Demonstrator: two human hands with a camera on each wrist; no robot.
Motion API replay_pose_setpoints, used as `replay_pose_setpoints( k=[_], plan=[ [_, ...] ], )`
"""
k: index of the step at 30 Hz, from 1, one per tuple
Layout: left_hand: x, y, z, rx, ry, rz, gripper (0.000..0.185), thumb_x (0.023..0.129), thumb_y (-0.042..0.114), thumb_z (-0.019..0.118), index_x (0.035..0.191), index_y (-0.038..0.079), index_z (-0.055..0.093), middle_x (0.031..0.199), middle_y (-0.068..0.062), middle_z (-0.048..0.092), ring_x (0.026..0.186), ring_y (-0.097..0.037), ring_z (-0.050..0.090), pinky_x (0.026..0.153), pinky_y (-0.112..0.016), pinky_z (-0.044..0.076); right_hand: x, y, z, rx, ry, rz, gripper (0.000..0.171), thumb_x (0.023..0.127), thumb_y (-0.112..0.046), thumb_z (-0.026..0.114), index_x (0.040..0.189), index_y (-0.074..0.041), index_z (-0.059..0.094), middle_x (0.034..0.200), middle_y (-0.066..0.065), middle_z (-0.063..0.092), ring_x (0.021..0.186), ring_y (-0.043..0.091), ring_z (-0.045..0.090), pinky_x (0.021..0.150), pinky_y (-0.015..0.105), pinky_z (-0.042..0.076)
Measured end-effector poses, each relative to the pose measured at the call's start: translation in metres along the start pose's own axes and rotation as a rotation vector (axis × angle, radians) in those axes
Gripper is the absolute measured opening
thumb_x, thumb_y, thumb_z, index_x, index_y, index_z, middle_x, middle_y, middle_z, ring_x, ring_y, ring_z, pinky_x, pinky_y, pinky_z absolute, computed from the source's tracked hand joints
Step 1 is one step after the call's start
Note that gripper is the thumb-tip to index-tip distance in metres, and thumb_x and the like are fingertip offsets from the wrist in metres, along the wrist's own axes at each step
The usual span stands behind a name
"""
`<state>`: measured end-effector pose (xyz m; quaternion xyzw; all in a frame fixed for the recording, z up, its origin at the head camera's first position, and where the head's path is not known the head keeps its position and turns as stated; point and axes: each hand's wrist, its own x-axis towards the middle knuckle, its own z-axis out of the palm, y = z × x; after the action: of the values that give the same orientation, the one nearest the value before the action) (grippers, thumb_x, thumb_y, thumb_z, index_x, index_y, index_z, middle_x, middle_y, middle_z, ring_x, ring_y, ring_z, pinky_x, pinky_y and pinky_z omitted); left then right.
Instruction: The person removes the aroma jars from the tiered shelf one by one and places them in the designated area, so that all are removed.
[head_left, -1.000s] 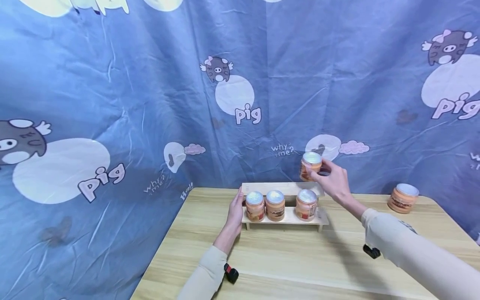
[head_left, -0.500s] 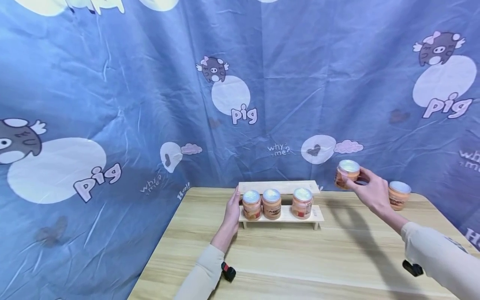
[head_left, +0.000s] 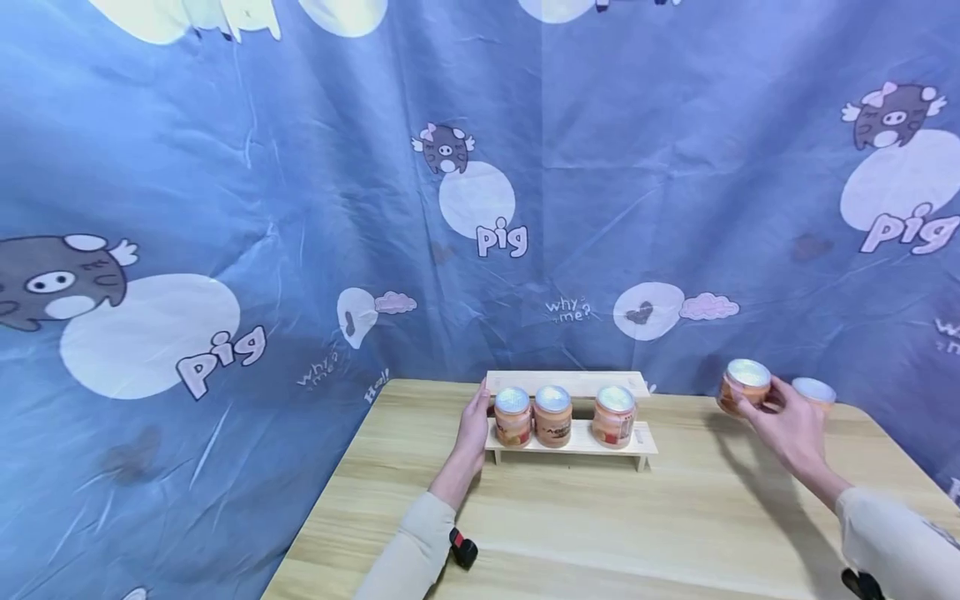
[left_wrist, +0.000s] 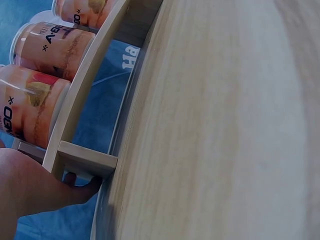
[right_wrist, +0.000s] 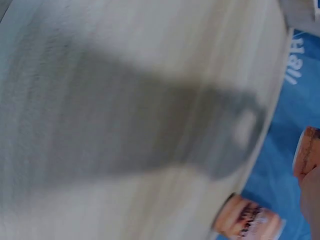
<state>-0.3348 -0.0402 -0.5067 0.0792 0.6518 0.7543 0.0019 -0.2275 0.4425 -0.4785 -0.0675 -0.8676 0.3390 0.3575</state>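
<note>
My left hand (head_left: 472, 429) grips the left end of a two-step wooden rack (head_left: 566, 382). In the left wrist view, its thumb and a fingertip curl around the rack's end by a leg (left_wrist: 90, 156). On the lower step stand three orange-labelled jars with silvery lids: a left jar (head_left: 513, 421), a middle jar (head_left: 553, 423) and a right jar (head_left: 613, 423), with a gap before the last. Off to the right, my right hand (head_left: 793, 429) holds another such jar (head_left: 741, 390) upright over the table's back edge area. At the right wrist view's edge, only part of that jar (right_wrist: 307, 155) shows.
One more jar (head_left: 816, 390) stands at the table's back right, partly hidden behind my right hand. The light wooden table (head_left: 600, 517) spreads in front of the rack. A blue pig-print cloth (head_left: 570, 208) hangs behind its back edge.
My right hand has carried its jar from above the rack's right end rightward and down, near the standing jar. My left hand stays at the rack; the rack jars have not moved.
</note>
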Motion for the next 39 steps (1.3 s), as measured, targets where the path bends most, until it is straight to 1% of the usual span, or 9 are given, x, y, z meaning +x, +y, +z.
replay_pose_setpoints(
  k=[2,4,6,8,10,14,17,28,39],
  plan=[
    [-0.002,-0.002,0.000,0.013,0.001,-0.003,0.057,0.110,0.038,0.041,0.160,0.011,0.033,0.165,-0.005,0.025,0.152,-0.030,0.013,0.123,-0.049,0.007,-0.007,0.010,0.002,-0.023,0.011,0.036,0.061,0.089,-0.024,0.079,0.132,0.013,0.057,0.111,0.035,0.066,0.082,0.007,0.062,0.073,0.012,0.039],
    [-0.003,-0.002,0.000,0.017,0.014,-0.004,0.056,0.110,0.038,0.042,0.159,0.011,0.035,0.165,-0.005,0.027,0.152,-0.031,0.015,0.122,-0.050,0.009,-0.011,0.018,0.003,-0.042,0.009,0.071,0.061,0.090,-0.023,0.077,0.133,0.014,0.056,0.113,0.036,0.065,0.086,0.028,0.068,0.077,0.024,0.044],
    [-0.002,-0.001,0.000,0.008,0.028,0.007,0.056,0.110,0.037,0.044,0.158,0.009,0.037,0.163,-0.007,0.030,0.151,-0.032,0.018,0.122,-0.050,0.011,-0.011,0.024,0.005,-0.046,0.003,0.088,0.062,0.091,-0.022,0.075,0.134,0.016,0.053,0.116,0.039,0.062,0.097,0.051,0.063,0.085,0.043,0.049],
    [0.000,0.001,0.000,-0.012,0.034,0.013,0.055,0.109,0.036,0.046,0.157,0.009,0.038,0.163,-0.008,0.032,0.150,-0.032,0.022,0.122,-0.048,0.015,-0.009,0.028,0.007,-0.052,-0.001,0.100,0.061,0.091,-0.023,0.074,0.133,0.017,0.053,0.116,0.041,0.060,0.102,0.057,0.058,0.089,0.059,0.046],
    [0.002,0.003,0.001,-0.037,0.030,0.014,0.055,0.109,0.035,0.047,0.156,0.007,0.038,0.162,-0.009,0.033,0.149,-0.031,0.024,0.122,-0.046,0.017,-0.006,0.033,0.008,-0.058,0.006,0.096,0.056,0.090,-0.023,0.075,0.128,0.015,0.056,0.114,0.041,0.061,0.099,0.058,0.057,0.086,0.064,0.043],
    [0.004,0.006,0.000,-0.068,0.012,0.009,0.053,0.110,0.031,0.046,0.156,0.006,0.038,0.163,-0.008,0.032,0.149,-0.031,0.025,0.122,-0.044,0.018,-0.002,0.040,0.010,-0.085,0.017,0.079,0.048,0.088,-0.024,0.077,0.115,0.012,0.061,0.106,0.038,0.065,0.090,0.055,0.057,0.072,0.058,0.041],
    [0.004,0.008,-0.001,-0.071,0.002,0.001,0.052,0.110,0.030,0.045,0.156,0.007,0.038,0.163,-0.007,0.031,0.150,-0.031,0.022,0.122,-0.045,0.014,-0.001,0.045,0.010,-0.097,0.003,0.070,0.047,0.088,-0.022,0.077,0.115,0.013,0.059,0.106,0.039,0.064,0.089,0.056,0.057,0.068,0.055,0.041],
    [0.001,0.008,0.000,-0.043,-0.013,-0.036,0.050,0.109,0.030,0.046,0.155,0.011,0.041,0.164,-0.004,0.028,0.152,-0.029,0.015,0.122,-0.045,0.010,-0.014,0.060,0.003,-0.099,-0.112,0.061,0.059,0.097,-0.026,0.070,0.132,0.015,0.047,0.111,0.048,0.055,0.094,0.069,0.048,0.078,0.075,0.037],
    [0.004,0.005,-0.001,-0.063,-0.016,-0.024,0.049,0.110,0.028,0.046,0.156,0.013,0.040,0.164,-0.004,0.027,0.152,-0.029,0.015,0.123,-0.044,0.010,-0.003,0.048,-0.001,-0.131,-0.153,0.125,0.060,0.098,-0.026,0.064,0.131,0.018,0.042,0.113,0.051,0.050,0.096,0.071,0.044,0.081,0.074,0.038]
  ],
)
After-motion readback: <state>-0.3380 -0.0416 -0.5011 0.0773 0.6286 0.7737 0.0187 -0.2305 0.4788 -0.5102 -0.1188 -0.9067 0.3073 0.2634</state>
